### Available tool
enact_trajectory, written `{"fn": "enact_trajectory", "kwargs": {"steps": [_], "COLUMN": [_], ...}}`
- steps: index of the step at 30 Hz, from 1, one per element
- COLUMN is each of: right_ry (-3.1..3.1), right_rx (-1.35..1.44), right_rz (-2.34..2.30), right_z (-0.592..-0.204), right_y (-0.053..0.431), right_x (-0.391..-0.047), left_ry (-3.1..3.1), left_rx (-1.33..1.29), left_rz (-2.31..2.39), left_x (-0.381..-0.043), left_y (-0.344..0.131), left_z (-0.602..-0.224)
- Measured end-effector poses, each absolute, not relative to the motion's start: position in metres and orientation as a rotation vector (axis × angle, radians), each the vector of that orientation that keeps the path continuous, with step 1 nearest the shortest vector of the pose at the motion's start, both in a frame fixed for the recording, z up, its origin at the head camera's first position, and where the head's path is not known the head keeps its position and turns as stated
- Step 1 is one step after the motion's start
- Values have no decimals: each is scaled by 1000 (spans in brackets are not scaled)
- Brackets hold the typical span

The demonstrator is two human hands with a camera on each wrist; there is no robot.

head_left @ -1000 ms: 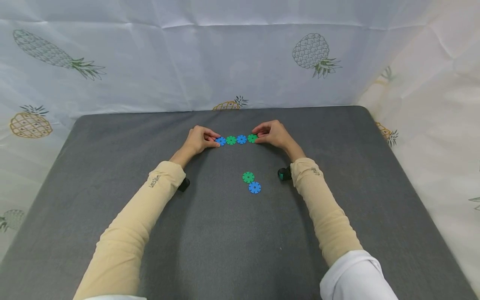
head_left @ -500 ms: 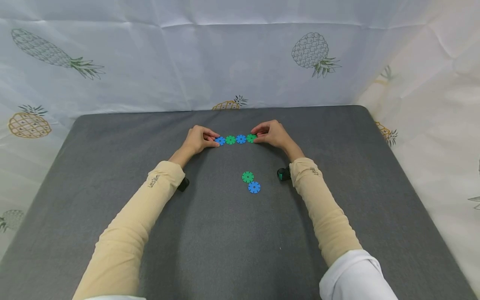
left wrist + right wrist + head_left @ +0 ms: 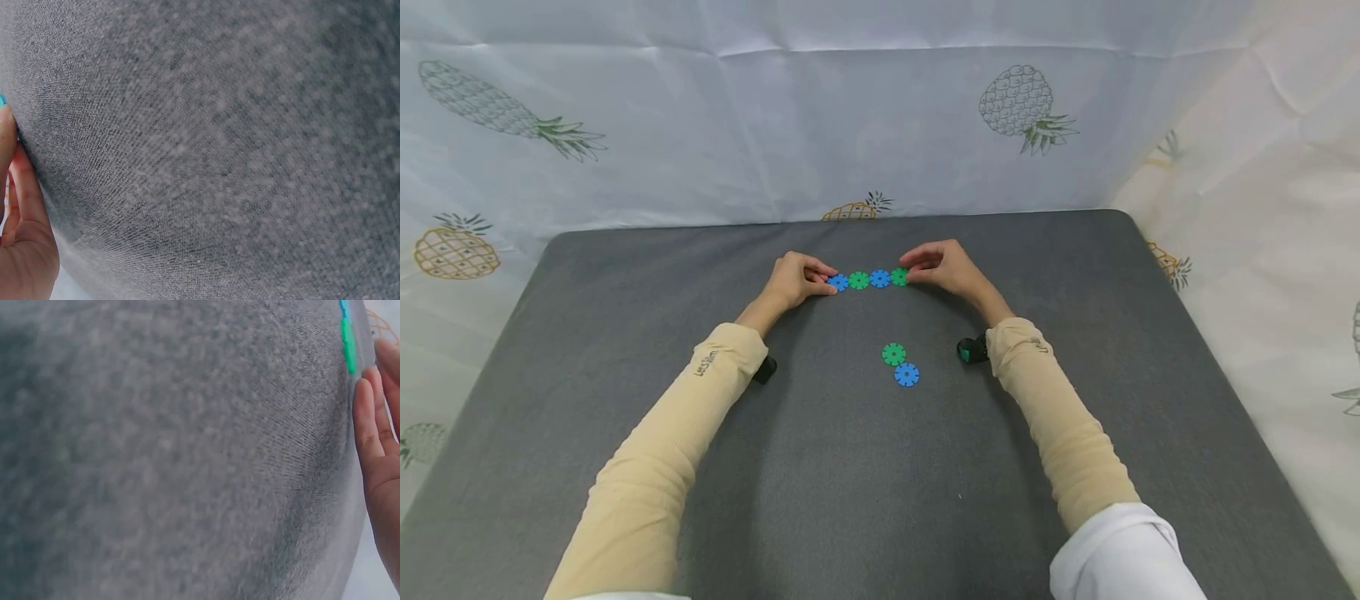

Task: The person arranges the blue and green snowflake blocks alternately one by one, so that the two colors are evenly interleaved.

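Two blue and two green notched plastic discs form a row near the far side of the table in the head view. My left hand [image 3: 789, 280] pinches the blue disc [image 3: 838, 282] at the row's left end between thumb and fingers; in the left wrist view only a sliver of blue shows at the thumb tip. Beside it lie a green disc [image 3: 858, 281] and another blue disc [image 3: 880, 278]. At the right end, my right hand [image 3: 946, 267] has its fingertips right at the edge of the last green disc [image 3: 348, 347], fingers fairly straight and not wrapped around it.
Closer to me on the grey cloth-covered table [image 3: 820, 483], a loose green disc [image 3: 893, 354] and a blue disc [image 3: 907, 375] lie edge to edge. A white curtain [image 3: 775, 125] printed with pineapples hangs behind the table's far edge.
The right forearm has shifted slightly to the right. Otherwise both hands stay at the ends of the row, and the discs keep their arrangement; the whole view has drifted a little.
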State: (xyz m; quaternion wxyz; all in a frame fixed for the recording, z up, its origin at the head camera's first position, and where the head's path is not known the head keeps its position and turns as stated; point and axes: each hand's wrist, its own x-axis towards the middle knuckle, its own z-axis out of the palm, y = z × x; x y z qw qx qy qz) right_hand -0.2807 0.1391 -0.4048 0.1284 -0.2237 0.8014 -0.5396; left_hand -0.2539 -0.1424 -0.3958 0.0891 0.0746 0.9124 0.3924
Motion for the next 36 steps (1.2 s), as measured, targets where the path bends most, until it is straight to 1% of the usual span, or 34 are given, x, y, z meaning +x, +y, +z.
{"fn": "enact_trajectory", "kwargs": {"steps": [6,13,24,36], "right_ry": [2246,2137,2051,1966], "right_rx": [-644,-649,-668,-689], "right_rz": [-1628,-1626,-1629,-1583], "right_z": [-402,-399,-401,-410], "right_y": [144,151,159,167], "right_x": [-273,-256,-227,-204], "left_ry": [2719,2705,2699,2702], "left_rx": [234,226,217,208], "left_rz": [1163,1186,1183,1183], "left_x": [-255,-255,-255,-255], "left_y": [-143,-142,-143,-142], "left_z": [-397,-397,-398,-397]}}
